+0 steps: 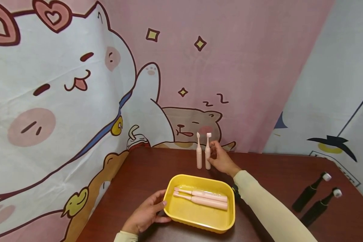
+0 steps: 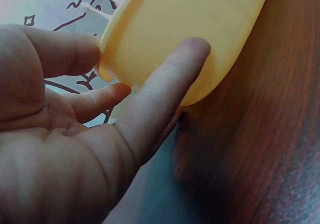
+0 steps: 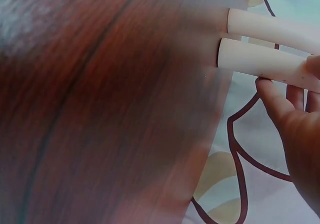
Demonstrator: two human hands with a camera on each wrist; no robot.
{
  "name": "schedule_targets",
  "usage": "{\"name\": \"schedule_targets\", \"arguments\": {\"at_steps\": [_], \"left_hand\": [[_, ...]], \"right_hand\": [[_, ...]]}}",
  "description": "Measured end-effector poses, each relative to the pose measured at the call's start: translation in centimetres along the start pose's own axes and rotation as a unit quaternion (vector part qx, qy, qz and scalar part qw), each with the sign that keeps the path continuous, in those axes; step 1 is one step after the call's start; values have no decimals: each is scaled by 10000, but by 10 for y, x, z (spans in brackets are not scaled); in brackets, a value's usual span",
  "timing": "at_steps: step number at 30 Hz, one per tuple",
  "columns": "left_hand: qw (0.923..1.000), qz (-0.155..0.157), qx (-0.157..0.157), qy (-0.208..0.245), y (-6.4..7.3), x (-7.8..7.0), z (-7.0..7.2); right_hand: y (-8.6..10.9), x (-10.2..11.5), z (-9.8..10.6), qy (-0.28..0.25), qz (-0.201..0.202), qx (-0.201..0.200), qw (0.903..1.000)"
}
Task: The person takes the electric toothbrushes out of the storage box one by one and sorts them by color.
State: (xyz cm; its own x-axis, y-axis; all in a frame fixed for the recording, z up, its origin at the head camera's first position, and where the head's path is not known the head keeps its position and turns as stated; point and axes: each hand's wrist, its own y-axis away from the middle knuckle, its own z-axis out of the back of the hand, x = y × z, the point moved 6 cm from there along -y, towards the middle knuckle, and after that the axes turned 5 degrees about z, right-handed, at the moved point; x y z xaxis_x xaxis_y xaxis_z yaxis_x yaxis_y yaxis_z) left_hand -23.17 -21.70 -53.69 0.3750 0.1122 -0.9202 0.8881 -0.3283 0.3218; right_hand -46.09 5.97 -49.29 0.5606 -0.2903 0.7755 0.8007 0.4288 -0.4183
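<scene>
Two pale pink electric toothbrushes stand upright side by side at the back of the table, the left one (image 1: 199,158) free of any hand. My right hand (image 1: 224,161) pinches the right pink toothbrush (image 1: 207,153) between thumb and fingers; its handle (image 3: 260,58) shows in the right wrist view. My left hand (image 1: 148,211) touches the left end of a yellow basket (image 1: 199,225), its fingers fairly straight against the outer wall (image 2: 200,13). Inside the basket lie two more pink electric toothbrushes (image 1: 210,202), heads to the left.
Two black electric toothbrushes with white heads, the nearer one (image 1: 319,210) and the farther one (image 1: 305,196), stand on the right of the brown table (image 1: 157,164). A cartoon-printed cloth (image 1: 245,67) hangs behind the table and along its left side.
</scene>
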Motion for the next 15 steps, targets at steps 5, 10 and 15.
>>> {"name": "schedule_targets", "arguments": {"at_steps": [5,10,15], "left_hand": [[10000,-6,-10,2,1,0,0],[10000,-21,23,11,2,0,0],[10000,-37,80,14,1,0,1]], "right_hand": [[1,2,0,42,339,-140,9993],[3,4,0,111,557,-191,9982],[4,3,0,123,458,-145,9988]]}}
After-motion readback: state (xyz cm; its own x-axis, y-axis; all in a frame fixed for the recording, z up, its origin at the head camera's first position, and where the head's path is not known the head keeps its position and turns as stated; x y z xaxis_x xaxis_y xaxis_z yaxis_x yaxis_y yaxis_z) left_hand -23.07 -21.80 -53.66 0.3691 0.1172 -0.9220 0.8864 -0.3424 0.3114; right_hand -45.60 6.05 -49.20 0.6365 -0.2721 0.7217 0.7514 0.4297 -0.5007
